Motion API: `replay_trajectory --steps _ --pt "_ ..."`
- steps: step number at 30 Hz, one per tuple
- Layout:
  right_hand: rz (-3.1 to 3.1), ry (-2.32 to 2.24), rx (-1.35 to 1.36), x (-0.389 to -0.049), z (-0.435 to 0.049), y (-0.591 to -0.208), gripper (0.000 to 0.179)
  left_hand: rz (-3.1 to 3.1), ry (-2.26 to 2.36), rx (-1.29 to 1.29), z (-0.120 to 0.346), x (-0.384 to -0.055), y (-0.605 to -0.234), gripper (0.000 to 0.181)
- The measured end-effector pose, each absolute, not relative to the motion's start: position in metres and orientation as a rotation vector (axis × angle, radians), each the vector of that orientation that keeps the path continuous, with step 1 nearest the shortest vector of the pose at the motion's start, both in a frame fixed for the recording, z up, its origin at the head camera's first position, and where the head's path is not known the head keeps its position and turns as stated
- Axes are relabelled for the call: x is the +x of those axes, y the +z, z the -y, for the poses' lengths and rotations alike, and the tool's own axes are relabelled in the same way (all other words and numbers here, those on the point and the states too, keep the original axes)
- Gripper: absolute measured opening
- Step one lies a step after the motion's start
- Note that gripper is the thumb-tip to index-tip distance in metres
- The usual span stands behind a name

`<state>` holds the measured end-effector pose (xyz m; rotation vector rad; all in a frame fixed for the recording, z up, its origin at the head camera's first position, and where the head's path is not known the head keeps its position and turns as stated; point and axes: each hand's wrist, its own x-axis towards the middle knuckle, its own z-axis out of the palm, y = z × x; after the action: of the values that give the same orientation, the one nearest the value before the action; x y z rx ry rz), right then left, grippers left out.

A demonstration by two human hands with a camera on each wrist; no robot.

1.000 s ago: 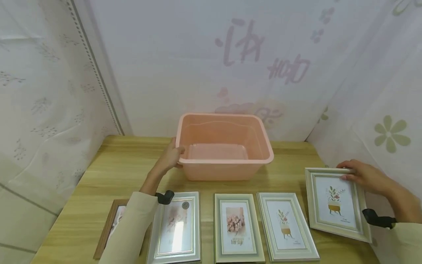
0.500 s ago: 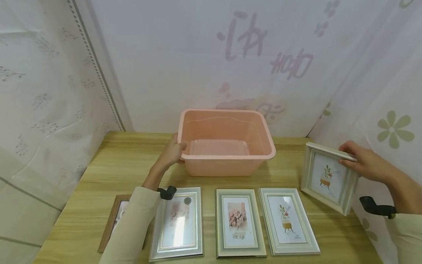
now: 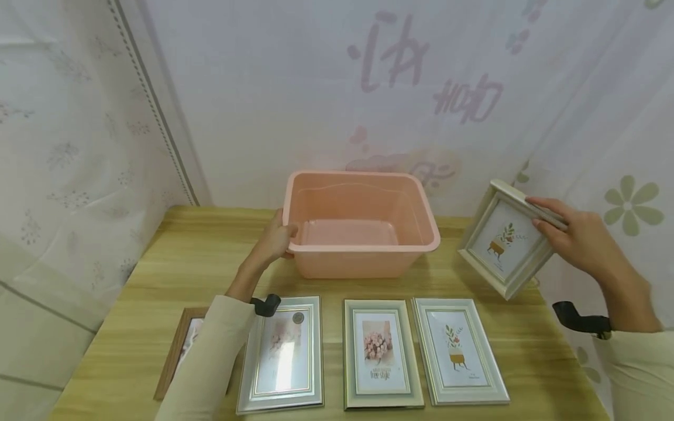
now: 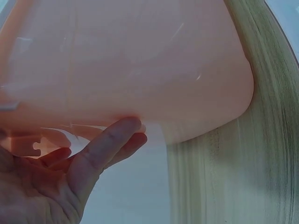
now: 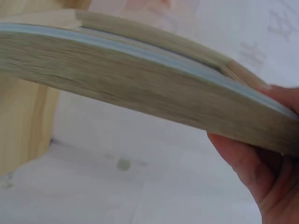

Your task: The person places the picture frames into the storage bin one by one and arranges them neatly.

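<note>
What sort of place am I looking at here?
Probably a makeshift tabletop work area, likely indoors: a wood-grain table stands against patterned, fabric-like hangings, with picture frames laid along its near side and a pink bin beyond them.

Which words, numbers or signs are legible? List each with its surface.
"free style": third picture frame from the left; line above it, too small.
Round sticker and faint lettering on the silvery frame: too blurred.
Captions on the lying plant frame and held frame: too small.
Stylised lettering on the backdrop cloth: too unclear.
</note>
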<state>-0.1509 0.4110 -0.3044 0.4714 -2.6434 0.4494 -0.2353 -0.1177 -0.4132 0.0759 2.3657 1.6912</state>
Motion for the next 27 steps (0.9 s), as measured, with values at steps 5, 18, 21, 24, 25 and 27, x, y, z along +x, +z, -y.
replay_trajectory --steps 5,18,21,24,25,27 --pt "2.511 0.491 0.357 -0.156 -0.386 -0.291 0.045 -2.349 1.684 0.068 0.118 -0.234 -0.414 0.057" --pt "2.115 0.771 -0.027 -0.178 -0.318 -0.285 0.043 -2.398 1.666 0.084 0.115 -0.236 -0.417 0.058" --pt "2.091 0.837 -0.043 -0.183 -0.307 -0.28 0.043 -2.408 1.663 0.08 0.114 -0.236 -0.416 0.06" --pt "2.058 0.926 -0.065 -0.19 -0.297 -0.277 0.044 -2.412 1.668 0.084 0.114 -0.237 -0.415 0.06" --pt "2.049 0.962 -0.079 -0.192 -0.293 -0.277 0.044 -2.41 1.671 0.081 0.115 -0.236 -0.415 0.06" --pt "2.031 1.042 -0.112 -0.198 -0.287 -0.28 0.045 -2.404 1.673 0.072 0.115 -0.235 -0.416 0.058"
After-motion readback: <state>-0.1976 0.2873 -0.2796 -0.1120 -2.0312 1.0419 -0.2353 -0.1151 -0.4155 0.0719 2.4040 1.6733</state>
